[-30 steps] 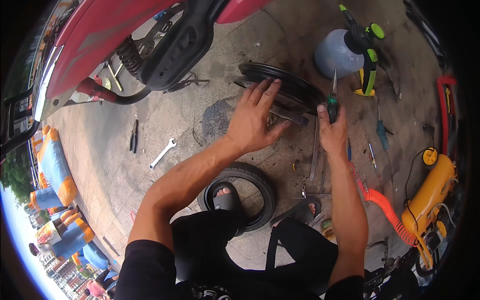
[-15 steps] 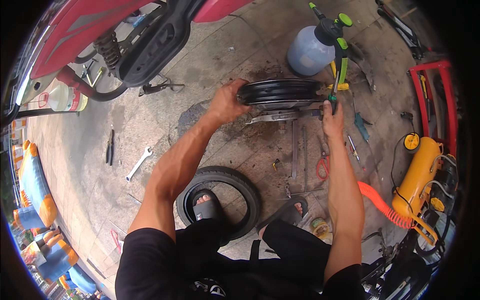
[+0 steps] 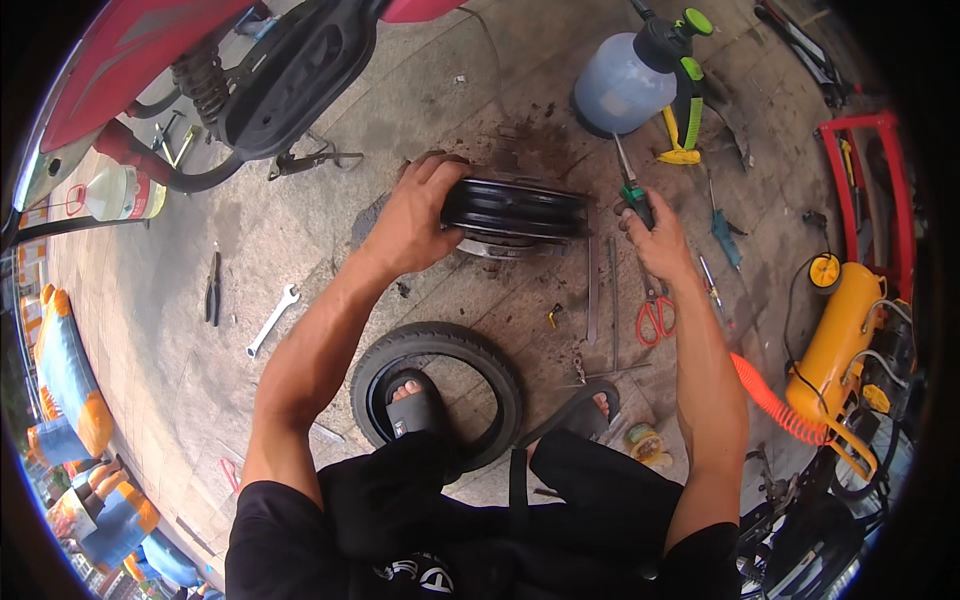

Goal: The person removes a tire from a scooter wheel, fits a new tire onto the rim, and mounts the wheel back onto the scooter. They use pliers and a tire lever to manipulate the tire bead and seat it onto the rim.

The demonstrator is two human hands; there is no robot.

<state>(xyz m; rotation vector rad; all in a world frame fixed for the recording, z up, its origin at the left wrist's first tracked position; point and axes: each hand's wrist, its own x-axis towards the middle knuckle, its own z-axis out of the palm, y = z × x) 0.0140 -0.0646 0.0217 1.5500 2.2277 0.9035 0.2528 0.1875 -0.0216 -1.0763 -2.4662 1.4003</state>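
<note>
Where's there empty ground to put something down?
Bare paving lies between the pliers and the blue-orange bundle, with a smaller patch between the black wheel and the tire. It's crowded by the right hand: scissors, a flat metal bar.

Grubby paved floor (image 3: 160, 265), stuff everywhere — wrench (image 3: 271, 323) and pliers (image 3: 213, 285) left of the left hand (image 3: 415, 215), tyre (image 3: 509, 385) nearer the body, sprayer (image 3: 620, 85) beyond the right hand (image 3: 655, 235), scissors (image 3: 657, 312) below it.

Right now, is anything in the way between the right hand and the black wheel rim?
Nothing visible is: the right hand, holding a green-handled tool, is apart from the black wheel rim, with ground showing between. A flat metal bar lies on the ground nearby.
</note>
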